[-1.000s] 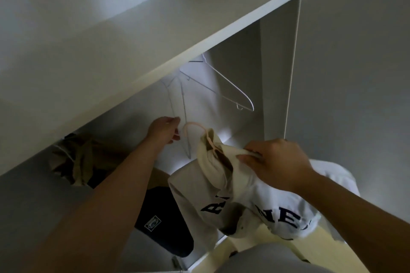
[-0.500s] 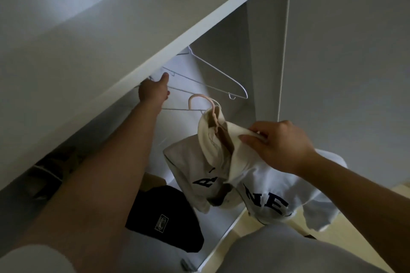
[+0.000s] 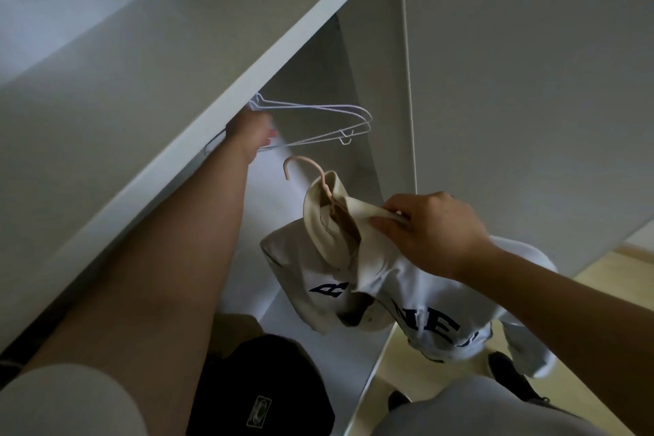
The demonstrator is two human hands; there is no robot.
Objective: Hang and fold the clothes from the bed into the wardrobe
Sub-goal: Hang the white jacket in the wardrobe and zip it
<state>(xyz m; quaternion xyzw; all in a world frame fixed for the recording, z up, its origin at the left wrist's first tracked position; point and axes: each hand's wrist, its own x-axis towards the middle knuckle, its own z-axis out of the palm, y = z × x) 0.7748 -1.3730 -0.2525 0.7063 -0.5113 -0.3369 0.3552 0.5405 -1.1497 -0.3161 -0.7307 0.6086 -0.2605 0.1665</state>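
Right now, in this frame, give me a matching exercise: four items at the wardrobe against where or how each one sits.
Items
1. pink hanger
2. white wire hangers
3. cream sweatshirt
4. black garment

States
A. lying low in the wardrobe, beneath the left arm
B. pinched by the right hand
C. hanging just under the shelf, at the left hand
D. hook free in the air, stem inside the collar

Pairs: 1-D, 2-C, 3-B, 4-A
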